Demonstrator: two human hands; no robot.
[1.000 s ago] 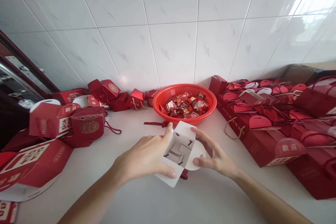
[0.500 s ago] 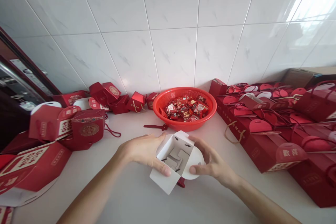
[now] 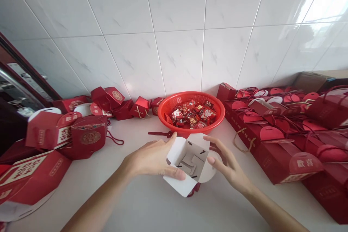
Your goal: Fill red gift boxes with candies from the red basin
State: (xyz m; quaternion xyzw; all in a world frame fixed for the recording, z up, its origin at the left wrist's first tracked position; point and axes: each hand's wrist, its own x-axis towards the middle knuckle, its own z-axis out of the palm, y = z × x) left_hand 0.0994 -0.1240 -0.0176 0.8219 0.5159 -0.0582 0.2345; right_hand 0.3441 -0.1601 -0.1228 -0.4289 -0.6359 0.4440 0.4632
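Note:
A small paper gift box (image 3: 187, 166), white inside and with its lid flaps folded outward, is tilted toward me above the counter. My left hand (image 3: 153, 159) grips its left side, thumb over the near flap and the other fingers behind the wall. My right hand (image 3: 228, 165) is at the box's right side by the rounded flap, its thumb and fingers spread apart. Dark slots and interlocked bottom tabs show inside the box. A bit of red cord hangs beneath it. Just beyond stands a red plastic basket (image 3: 163, 119) holding red-wrapped sweets (image 3: 193, 114).
Red gift boxes (image 3: 89, 136) are heaped on the left. On the right, many more open-topped boxes (image 3: 288, 163) with cord handles stand in rows. A dark red strap (image 3: 159, 133) lies before the basket. A white tiled wall (image 3: 179, 54) rises behind the counter.
The box has shifted slightly right and turned a little. My right thumb has lifted from the rounded flap and its fingers have spread, while my left hand keeps its hold.

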